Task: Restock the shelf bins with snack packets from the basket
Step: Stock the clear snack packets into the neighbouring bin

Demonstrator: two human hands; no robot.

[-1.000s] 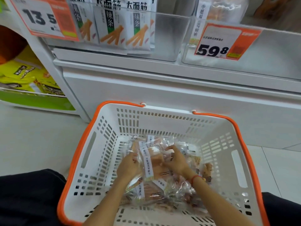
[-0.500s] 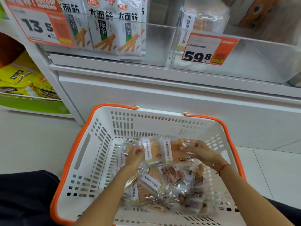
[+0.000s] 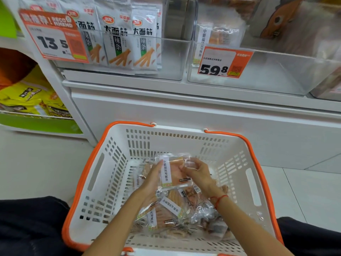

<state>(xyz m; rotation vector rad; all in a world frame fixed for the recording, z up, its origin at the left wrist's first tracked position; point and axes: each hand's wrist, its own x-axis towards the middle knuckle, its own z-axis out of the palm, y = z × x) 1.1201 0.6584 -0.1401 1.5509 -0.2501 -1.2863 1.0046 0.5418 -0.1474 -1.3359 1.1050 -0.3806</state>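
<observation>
Low in the middle of the frame, both hands hold one snack packet (image 3: 172,171) above the pile in the basket (image 3: 103,174). The packet is a flat, glossy clear-plastic rectangle with orange-brown contents; a white paper label strip runs along it, and its long axis stands roughly upright in the frame, top edge toward the shelf. The left hand (image 3: 152,180) grips its left edge with curled fingers; the right hand (image 3: 198,172) pinches its upper right corner, a red string at the wrist. The basket is white slotted plastic with an orange rim and rounded corners. More crinkled clear packets (image 3: 171,209) lie heaped on its bottom at mixed angles. In the upper right, a clear rigid bin (image 3: 276,74) carries an orange price tag (image 3: 221,63). In the upper left, another clear bin (image 3: 171,58) holds upright white pouches (image 3: 118,37)
</observation>
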